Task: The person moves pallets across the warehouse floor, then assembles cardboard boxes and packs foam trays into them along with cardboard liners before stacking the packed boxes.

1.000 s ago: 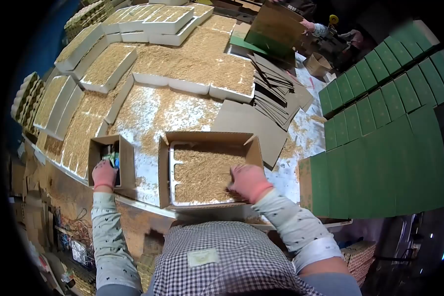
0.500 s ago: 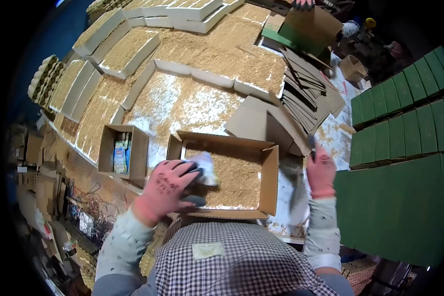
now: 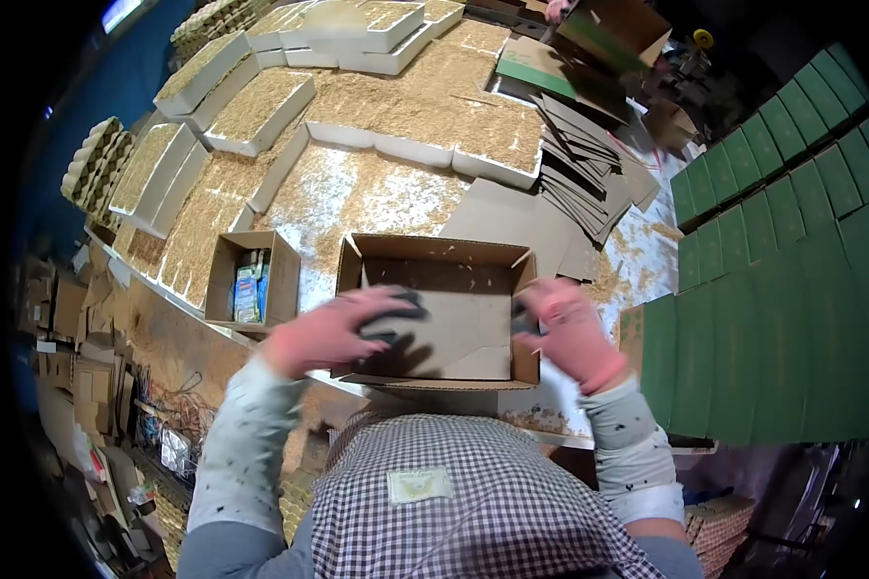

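Note:
An open cardboard box [image 3: 439, 382] lies in front of me with a flat cardboard sheet [image 3: 463, 333] inside it; no filling shows there except a few flakes. Over the box's left side is my left hand [image 3: 343, 330], in a pink glove with dark fingertips, fingers spread and holding nothing. My right hand [image 3: 574, 333], gloved alike and slightly blurred, is at the right wall, its fingers apart with nothing seen between them. A smaller cardboard box [image 3: 282, 280] to the left holds blue and green packets [image 3: 251, 289].
White trays of sawdust-like filling [image 3: 261, 116] cover the table's far and left parts. Flat cardboard sheets [image 3: 512, 217] lie behind the box. Green cartons [image 3: 763, 357] stand at the right. Another person's hand [image 3: 556, 10] is beside a carton [image 3: 613, 39] at the back.
The cardboard sheet has gone from my right hand and one lies in the box, hiding the filling. The white packet near my left hand is out of sight. My right hand moved left.

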Available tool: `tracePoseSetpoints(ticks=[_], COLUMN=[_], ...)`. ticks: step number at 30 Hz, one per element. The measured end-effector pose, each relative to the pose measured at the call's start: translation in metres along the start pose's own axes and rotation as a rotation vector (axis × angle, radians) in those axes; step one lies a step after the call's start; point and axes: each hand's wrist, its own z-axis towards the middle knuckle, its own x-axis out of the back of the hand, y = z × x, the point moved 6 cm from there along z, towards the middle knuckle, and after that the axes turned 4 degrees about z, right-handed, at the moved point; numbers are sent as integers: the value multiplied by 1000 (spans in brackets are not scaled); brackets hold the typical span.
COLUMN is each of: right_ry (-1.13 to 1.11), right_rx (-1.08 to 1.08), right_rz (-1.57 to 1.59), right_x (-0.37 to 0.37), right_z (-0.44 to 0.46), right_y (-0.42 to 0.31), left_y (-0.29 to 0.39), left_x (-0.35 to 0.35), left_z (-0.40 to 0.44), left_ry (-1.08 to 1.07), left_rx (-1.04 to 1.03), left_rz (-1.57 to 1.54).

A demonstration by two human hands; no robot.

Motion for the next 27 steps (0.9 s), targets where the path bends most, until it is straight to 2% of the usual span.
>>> tracePoseSetpoints(ticks=[1,2,3,5,6,7,8,10,11,12,14,15,16,17,18,19,20,21,22,23,24,26,27], right_ry=[65,-155,-222,-340,-390,-436,-310,32,275,329,172,403,115,111,282,441,489,696,887,1086,1173,1358,1386], right_rx=[-166,-322,-256,-122,-168,-215,-116,-530,-694,-616,-640,-618,-727,-747,-752,-734,-744,-712,-696,-717,-686,-392,-274], right_rz=[-210,-300,-158,126,69,11,64,1082,1576,1062,529,521,403,785,942,1101,1036,873,679,906,679,998,965], right_x=[17,2,-25,-90,-110,-124,-124,-120,-124,-210,-108,-165,-174,-147,-105,-69,-35,24,84,133,192,286,322], right_z=[-10,-21,-20,-4,7,13,15,4,-11,-35,-36,-56,-74,-86,-99,-117,-136,-154,-173,-191,-211,-240,-251], right_y=[19,39,38,21,8,2,9,42,64,119,27,29,14,-9,-24,-30,-18,-21,-28,-37,-52,-78,-76], left_y=[-14,-17,-18,-93,-116,-153,-159,-185,-161,-130,-132,-125,-138,-104,-115,-93,-59,-31,-1,56,113,241,302], left_x=[20,33,41,-13,-42,-81,-101,-125,-112,-95,-92,-83,-89,-71,-82,-87,-90,-90,-81,-68,-48,-3,18], left_z=[-25,-43,-59,-53,-37,-23,-14,-19,-23,-23,-19,-15,-16,-5,9,38,66,93,129,161,192,241,256], left_ry=[195,265,331,380,424,508,649,672,568,566,441,520,352,345,342,268,202,145,145,93,70,120,171], left_rx=[62,175,286,434,468,503,364,392,506,414,311,107,263,38,-16,-22,-9,14,-145,-215,-354,-696,-853], left_rz=[-11,293,598,27,147,109,-38,-643,-604,-747,-838,-763,-886,-657,-585,-675,-765,-850,-864,-1127,-1132,-1054,-1008])
